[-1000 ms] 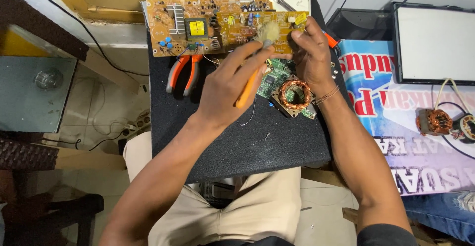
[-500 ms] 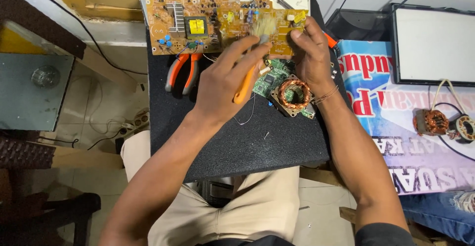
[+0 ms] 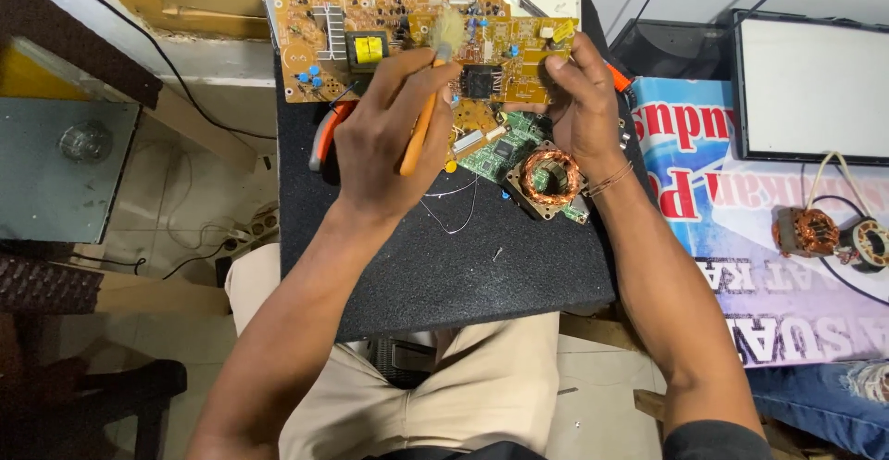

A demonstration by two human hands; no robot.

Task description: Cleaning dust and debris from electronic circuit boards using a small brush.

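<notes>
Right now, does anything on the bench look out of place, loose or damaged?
Minor clutter only. A loose wire curls across the black mat, and a small screw-like bit lies nearby. The orange circuit board overhangs the mat's far-left corner, steadied by the right hand. No visible damage.

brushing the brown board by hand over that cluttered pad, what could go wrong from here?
1. The left hand works the orange-handled brush among tall parts on the circuit board; bristles might snag or bend a lead.
2. Only the right hand steadies the board, at one edge, so it could tip or slip.
3. The copper coil and green board lie right below; loosened dust may settle on them.
</notes>
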